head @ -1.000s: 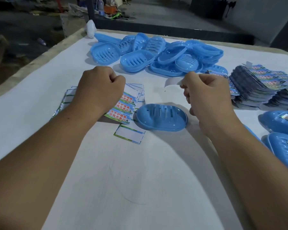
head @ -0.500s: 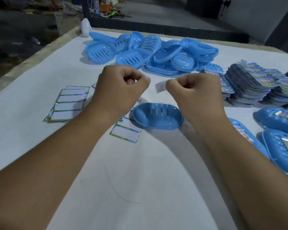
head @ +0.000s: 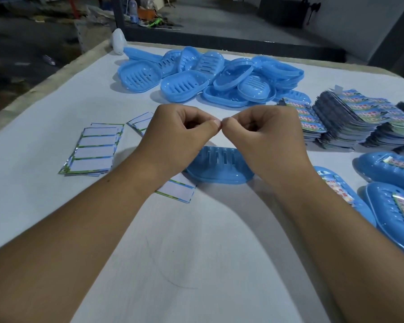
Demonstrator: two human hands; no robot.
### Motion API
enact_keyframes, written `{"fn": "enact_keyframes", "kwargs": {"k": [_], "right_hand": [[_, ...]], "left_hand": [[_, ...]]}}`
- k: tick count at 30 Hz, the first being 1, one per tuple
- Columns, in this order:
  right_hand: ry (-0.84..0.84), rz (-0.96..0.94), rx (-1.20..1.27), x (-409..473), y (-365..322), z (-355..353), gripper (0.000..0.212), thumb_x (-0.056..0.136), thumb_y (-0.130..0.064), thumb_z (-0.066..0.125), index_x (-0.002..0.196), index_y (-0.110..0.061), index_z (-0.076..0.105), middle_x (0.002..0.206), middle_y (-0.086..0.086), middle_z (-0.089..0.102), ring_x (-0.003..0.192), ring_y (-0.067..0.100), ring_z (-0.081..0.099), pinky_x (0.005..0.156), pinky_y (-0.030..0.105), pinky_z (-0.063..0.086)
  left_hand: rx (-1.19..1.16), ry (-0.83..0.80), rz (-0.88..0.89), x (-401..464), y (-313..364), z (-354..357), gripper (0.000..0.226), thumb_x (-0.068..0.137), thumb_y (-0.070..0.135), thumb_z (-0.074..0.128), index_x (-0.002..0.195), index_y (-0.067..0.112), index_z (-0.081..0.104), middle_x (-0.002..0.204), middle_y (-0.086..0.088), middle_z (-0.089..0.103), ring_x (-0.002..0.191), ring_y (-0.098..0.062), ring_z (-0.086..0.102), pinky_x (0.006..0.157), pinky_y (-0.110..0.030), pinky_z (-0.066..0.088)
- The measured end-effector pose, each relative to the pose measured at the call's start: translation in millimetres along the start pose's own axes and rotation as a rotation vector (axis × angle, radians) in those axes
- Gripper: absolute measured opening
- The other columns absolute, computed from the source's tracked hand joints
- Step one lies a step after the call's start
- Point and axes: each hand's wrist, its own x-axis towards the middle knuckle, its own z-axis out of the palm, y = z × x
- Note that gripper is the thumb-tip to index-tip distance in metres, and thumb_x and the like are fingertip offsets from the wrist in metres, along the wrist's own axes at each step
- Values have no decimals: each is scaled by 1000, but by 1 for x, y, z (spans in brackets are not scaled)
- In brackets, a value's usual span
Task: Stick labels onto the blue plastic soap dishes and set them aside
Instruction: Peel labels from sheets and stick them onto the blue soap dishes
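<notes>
My left hand [head: 180, 134] and right hand [head: 264, 134] are both curled with fingertips meeting above one upside-down soap dish [head: 219, 167]; whether they pinch a label I cannot tell. Three labelled dishes [head: 387, 169] lie at my right. Farther on the white table [head: 56, 217] are label sheets [head: 93, 150], stacked labels [head: 350, 122] and a pile of blue dishes [head: 208, 78], then a dark floor.
</notes>
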Motion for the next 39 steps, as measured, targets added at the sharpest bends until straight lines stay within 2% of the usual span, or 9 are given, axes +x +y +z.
{"fn": "enact_keyframes", "kwargs": {"k": [4,7,16,20,23,27,30,33,39], "right_hand": [[-34,-36,-15,-1,0,0,28,88,-30,69,69,-10,72,56,5,63,49,13,45,49,31,39],[-42,-55,-30,-2,0,1,26,94,-31,66,74,-17,76,68,10,70,61,23,60,61,35,51],[79,97,-94,7,6,-4,25,86,-32,71,65,-19,73,47,-13,58,44,3,44,48,14,33],[57,129,-104,8,8,-9,34,87,-37,72,71,-8,75,68,16,66,57,7,41,55,26,37],[41,160,-72,8,6,-9,32,87,-36,74,70,-9,75,75,17,70,59,9,47,59,26,41],[2,213,48,6,2,-9,31,84,-30,73,74,-1,70,72,24,62,58,13,41,54,27,36],[1,257,115,6,2,-9,27,82,-25,69,71,-1,68,60,9,57,57,14,41,51,27,34],[7,308,156,8,1,-9,26,80,-29,67,64,-9,69,56,-7,61,53,12,43,47,24,35],[-36,246,143,5,-1,-9,22,79,-34,78,72,-14,74,60,4,58,52,12,41,43,21,33]], "left_hand": [[-11,2,-19,1,0,-3,15,89,23,73,76,29,78,77,13,77,81,-4,72,77,-16,55],[-33,22,-27,2,1,-4,10,88,26,75,80,25,80,75,13,76,73,0,70,71,-11,51],[-48,115,-63,5,-1,-4,14,82,22,78,68,21,77,73,-5,74,61,-4,57,61,-14,49],[-86,128,-84,7,-2,-6,11,79,27,78,72,18,78,80,-11,74,67,-7,60,66,-17,51],[-107,124,-105,8,-2,-6,10,78,28,78,75,19,78,81,-16,73,68,-9,57,64,-17,49],[-122,138,-140,8,-1,-5,13,80,27,79,73,17,76,56,5,55,52,-5,44,51,-13,40],[-117,153,-152,9,-1,-4,18,81,24,78,66,16,74,48,12,43,45,-3,37,46,-11,37],[-120,150,-145,9,-2,-5,16,81,25,78,68,16,74,48,12,43,45,-2,37,47,-12,37],[-95,140,-153,8,-3,-5,11,80,29,78,71,22,77,54,3,60,52,-4,49,50,-17,46]]}}
